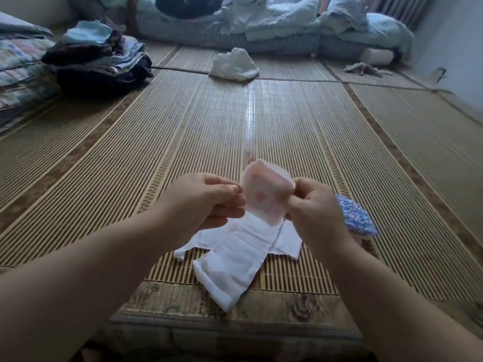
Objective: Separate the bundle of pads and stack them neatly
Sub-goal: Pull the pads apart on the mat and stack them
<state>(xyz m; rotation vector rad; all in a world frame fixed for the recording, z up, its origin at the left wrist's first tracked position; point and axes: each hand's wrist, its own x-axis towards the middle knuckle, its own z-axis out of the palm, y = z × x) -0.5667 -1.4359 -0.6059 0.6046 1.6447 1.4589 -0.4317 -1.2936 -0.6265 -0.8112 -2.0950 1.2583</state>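
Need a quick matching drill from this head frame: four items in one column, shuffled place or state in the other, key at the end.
Items
1. pink pad
2. white pads
3. blue patterned pouch
4. folded clothes pile

Places or states
A. far left, beside the bedding
B. lying on the mat below the hands
C. pinched between the left hand and the right hand, off the mat
D. on the mat just right of the right hand

Pairs: 1-C, 2-B, 3-D, 4-A
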